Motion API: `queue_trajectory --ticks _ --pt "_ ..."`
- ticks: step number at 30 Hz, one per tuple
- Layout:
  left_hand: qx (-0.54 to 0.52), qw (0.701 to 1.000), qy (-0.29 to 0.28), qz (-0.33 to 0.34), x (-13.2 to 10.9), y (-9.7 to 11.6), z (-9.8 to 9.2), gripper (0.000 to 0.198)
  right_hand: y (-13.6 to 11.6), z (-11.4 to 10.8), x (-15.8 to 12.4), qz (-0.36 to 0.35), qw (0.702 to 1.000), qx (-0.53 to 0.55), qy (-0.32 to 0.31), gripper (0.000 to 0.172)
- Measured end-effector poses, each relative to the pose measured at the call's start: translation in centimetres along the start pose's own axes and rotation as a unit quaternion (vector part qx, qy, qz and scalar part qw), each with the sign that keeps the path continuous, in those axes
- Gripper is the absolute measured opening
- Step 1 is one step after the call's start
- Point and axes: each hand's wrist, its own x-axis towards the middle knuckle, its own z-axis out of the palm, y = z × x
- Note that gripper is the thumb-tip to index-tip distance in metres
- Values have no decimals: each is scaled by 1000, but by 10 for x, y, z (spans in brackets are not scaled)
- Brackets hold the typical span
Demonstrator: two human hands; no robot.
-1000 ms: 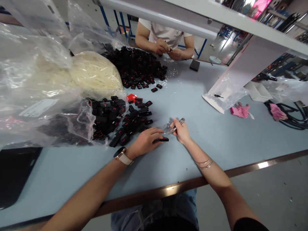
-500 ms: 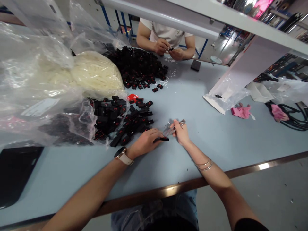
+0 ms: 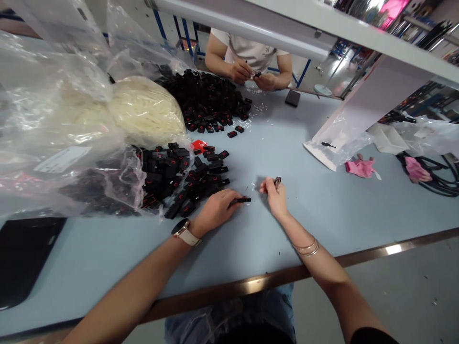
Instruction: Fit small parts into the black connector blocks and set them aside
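Observation:
My left hand (image 3: 217, 210), with a watch on its wrist, pinches a small black part with a red mark (image 3: 241, 200) just above the pale blue table (image 3: 272, 229). A short way to the right, my right hand (image 3: 275, 195) is closed on metal tweezers (image 3: 276, 180); only their top end shows above the fingers. A pile of the same black parts (image 3: 186, 179) lies just left of my left hand, spilling out of a clear plastic bag (image 3: 71, 157).
Across the table a person's hands (image 3: 253, 76) work on a small part beside a second black pile (image 3: 211, 102). A bag of white pieces (image 3: 147, 110) sits at left. A clear bag (image 3: 337, 141), pink gloves (image 3: 360, 167) and black cables (image 3: 435, 174) lie at right.
My right hand has turned, so the clear strip and the tweezers' length no longer show. My left hand has lifted the black part slightly. The hands are a little further apart.

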Motion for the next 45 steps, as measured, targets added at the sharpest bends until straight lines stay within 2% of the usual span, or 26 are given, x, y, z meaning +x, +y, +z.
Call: queue_trajectory --ticks 3,6,8,11,15,19,22,26,29,32,33,35,37,39,41,45 --pt "30 999 31 -7 1 1 -1 12 -6 -3 -7 -92 987 -113 -75 45" --pt "44 998 51 -8 2 1 -3 14 -8 -3 -13 -193 943 -210 -173 31" --pt "50 997 58 -8 3 0 -3 14 -6 -1 -14 -230 919 -255 -196 26" --pt "86 992 88 -24 4 1 -4 16 0 -3 -9 -232 913 -291 -169 18" --pt "156 971 139 -114 4 3 -5 25 3 -12 1 -201 913 -349 -71 19" --pt "188 958 125 -176 4 5 -6 36 1 -24 9 -155 891 -428 2 23" --pt "205 955 111 -185 4 5 -5 38 -1 -29 12 -117 872 -474 22 25" --pt "213 954 115 -177 2 3 -5 32 -1 -30 14 -97 856 -506 33 26" --pt "203 955 122 -176 3 4 -5 24 0 -29 13 -110 851 -511 48 27" --pt "207 955 115 -180 5 7 -7 18 2 -26 11 -163 859 -482 55 26" --pt "213 953 109 -184 6 8 -7 17 2 -25 9 -191 864 -465 34 25" --pt "226 950 98 -191 6 9 -8 17 3 -23 6 -253 865 -428 -59 20" --pt "232 949 92 -195 6 9 -8 18 4 -21 3 -301 847 -400 -181 16" --pt "232 949 92 -193 6 9 -7 18 6 -19 0 -319 823 -390 -262 15" --pt "236 949 94 -188 5 8 -7 18 7 -17 -1 -314 812 -399 -287 14" --pt "243 949 98 -176 5 6 -6 16 11 -13 0 -299 799 -438 -284 13"
